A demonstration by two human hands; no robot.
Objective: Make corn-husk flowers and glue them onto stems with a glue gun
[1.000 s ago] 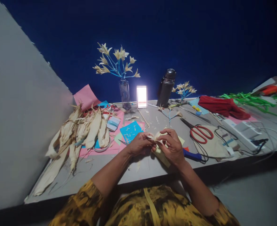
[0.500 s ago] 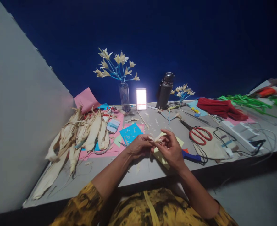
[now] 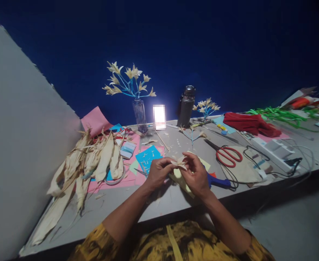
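Note:
Between my fingertips is a small pale corn husk flower (image 3: 179, 164), its petals spread. My left hand (image 3: 158, 173) pinches it from the left, and my right hand (image 3: 196, 176) grips its other side with thumb and fingers. Beneath the hands lies a pale yellow sheet (image 3: 185, 184). Left of them, a blue paper (image 3: 147, 158) carries thin husk scraps. A branch with blue stems and husk flowers (image 3: 192, 137) lies just beyond. Beside my right hand is a blue-handled tool (image 3: 220, 182), partly hidden.
Dried corn husks (image 3: 94, 156) pile up at left. Red-handled scissors (image 3: 229, 156) lie at right, near a white power strip (image 3: 273, 154). At the back stand a glass vase (image 3: 139, 116) with husk flowers, a glowing blurred-out object (image 3: 159, 117) and a dark flask (image 3: 186, 108).
My hands have shifted slightly, and more of the corn husk flower's petals show between them. The whole view has moved a little. Both hands keep hold of the flower.

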